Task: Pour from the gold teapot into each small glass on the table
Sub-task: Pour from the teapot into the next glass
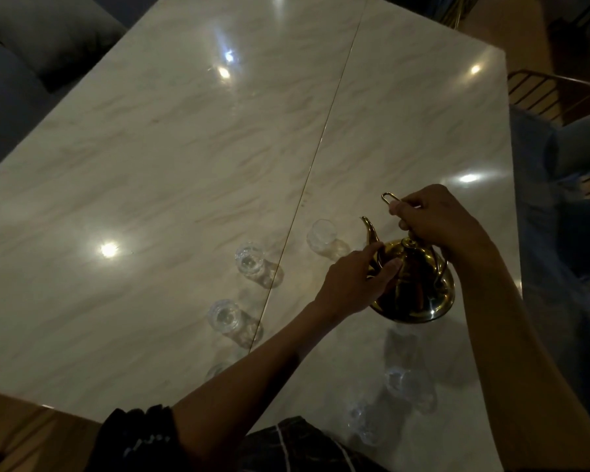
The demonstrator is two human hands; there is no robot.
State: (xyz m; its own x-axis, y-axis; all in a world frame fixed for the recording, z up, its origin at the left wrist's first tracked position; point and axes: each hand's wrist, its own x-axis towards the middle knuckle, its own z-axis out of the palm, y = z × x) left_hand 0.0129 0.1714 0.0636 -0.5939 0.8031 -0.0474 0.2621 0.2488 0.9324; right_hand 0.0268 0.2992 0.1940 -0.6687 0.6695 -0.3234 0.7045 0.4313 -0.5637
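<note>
Right hand (433,219): closed around the top of the thin wire handle (390,199) of the gold teapot (419,284), fingers curled, the loop's end sticking out past the knuckles. Left hand (355,284): loosely open, fingers extended and laid against the pot's near flank below the spout (370,229); steadying rather than gripping, by the look of it. Teapot: polished brass-gold metal, squat rounded body, domed lid with knob, slim curved spout; seems to sit on or just above the table (184,148), contact not clear. Spout axis points away from the person and slightly left, toward the nearest glass (322,235), which sits just beside the spout tip; judged the likeliest first target, reached by tilting forward with the right hand. Further glasses: one left of the seam (249,260), one nearer the person (223,315), two dim ones by the near edge (406,383) (363,420); another is half hidden by the left forearm. All small, clear, faceted; fill level unreadable. Table: glossy pale marble-look slab, faint veining, a thin gold seam (321,137) running lengthwise.
</note>
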